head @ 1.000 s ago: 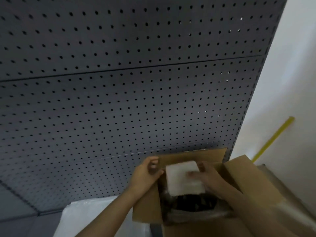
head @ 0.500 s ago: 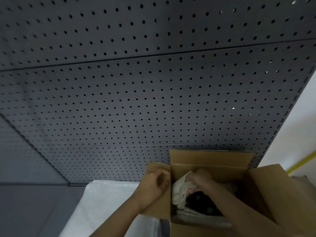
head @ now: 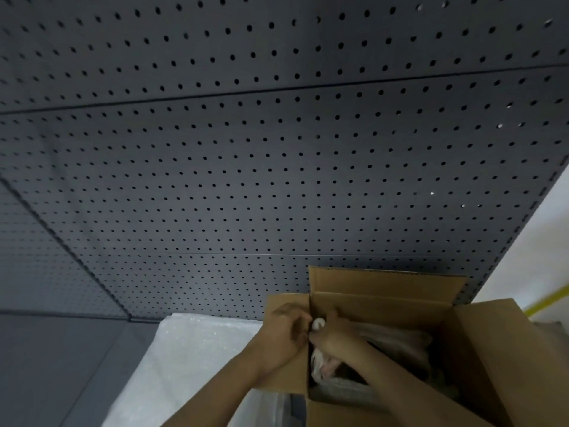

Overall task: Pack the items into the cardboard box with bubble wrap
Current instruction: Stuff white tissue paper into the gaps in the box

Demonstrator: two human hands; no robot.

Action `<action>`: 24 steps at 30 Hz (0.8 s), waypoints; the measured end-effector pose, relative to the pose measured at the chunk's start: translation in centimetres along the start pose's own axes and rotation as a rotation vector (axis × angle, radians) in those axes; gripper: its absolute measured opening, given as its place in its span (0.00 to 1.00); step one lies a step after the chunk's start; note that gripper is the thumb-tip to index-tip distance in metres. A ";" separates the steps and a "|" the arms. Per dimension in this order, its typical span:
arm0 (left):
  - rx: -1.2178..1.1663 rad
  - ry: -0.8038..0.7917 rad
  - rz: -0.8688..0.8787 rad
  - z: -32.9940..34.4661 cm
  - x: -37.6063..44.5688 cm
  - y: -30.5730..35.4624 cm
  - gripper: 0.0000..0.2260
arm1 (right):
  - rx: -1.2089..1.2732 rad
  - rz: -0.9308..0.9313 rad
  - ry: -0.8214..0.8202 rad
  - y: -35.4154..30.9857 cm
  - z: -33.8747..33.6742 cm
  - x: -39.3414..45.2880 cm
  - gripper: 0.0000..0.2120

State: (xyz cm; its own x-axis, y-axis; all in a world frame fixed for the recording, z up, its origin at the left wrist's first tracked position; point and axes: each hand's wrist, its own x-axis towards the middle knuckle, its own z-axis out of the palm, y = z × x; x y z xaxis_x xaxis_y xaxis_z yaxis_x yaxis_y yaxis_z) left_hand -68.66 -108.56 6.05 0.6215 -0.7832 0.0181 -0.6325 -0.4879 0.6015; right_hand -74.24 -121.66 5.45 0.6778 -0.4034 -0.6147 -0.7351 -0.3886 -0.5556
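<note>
An open cardboard box (head: pixel 388 306) stands at the bottom right with its flaps up. My left hand (head: pixel 284 331) lies over the box's left flap, fingers curled at the rim of the left wall. My right hand (head: pixel 334 340) reaches inside along the left wall and grips a crumpled white wrapped item (head: pixel 320 363), which sits low against that wall. A small white part of it shows between my hands. Clear bubble wrap (head: pixel 397 343) and dark contents lie deeper in the box, partly hidden by my right forearm.
A sheet of bubble wrap (head: pixel 191 359) lies on the surface left of the box. A dark grey pegboard panel (head: pixel 277 149) rises right behind the box. A white wall with a yellow stick (head: pixel 551 300) is at the far right.
The white item went from flat above the box to crumpled and pushed down along the left wall. My right hand sank deeper. The view swung left.
</note>
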 end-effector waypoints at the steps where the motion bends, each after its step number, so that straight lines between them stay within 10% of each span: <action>1: 0.001 -0.004 0.005 0.1 0.0 -0.1 0.11 | 0.106 0.020 -0.043 0.0 -0.6 -0.3 0.30; 9: -0.012 -0.001 0.013 -0.1 0.0 -0.2 0.12 | 0.361 0.136 -0.081 1.0 0.6 1.2 0.11; 14: 0.001 0.005 0.021 -0.3 -0.2 -0.4 0.12 | 0.168 0.100 0.070 1.5 3.1 3.6 0.28; 24: -0.002 -0.003 0.046 0.2 -0.3 -0.4 0.13 | 0.353 0.146 -0.006 2.3 3.0 2.4 0.18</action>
State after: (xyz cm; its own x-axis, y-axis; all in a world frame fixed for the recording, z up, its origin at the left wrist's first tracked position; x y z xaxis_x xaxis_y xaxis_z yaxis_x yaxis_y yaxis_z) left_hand -68.69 -108.17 5.69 0.5904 -0.8059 0.0437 -0.6594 -0.4504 0.6020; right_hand -74.41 -121.06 1.03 0.5666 -0.4278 -0.7042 -0.7842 -0.0175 -0.6203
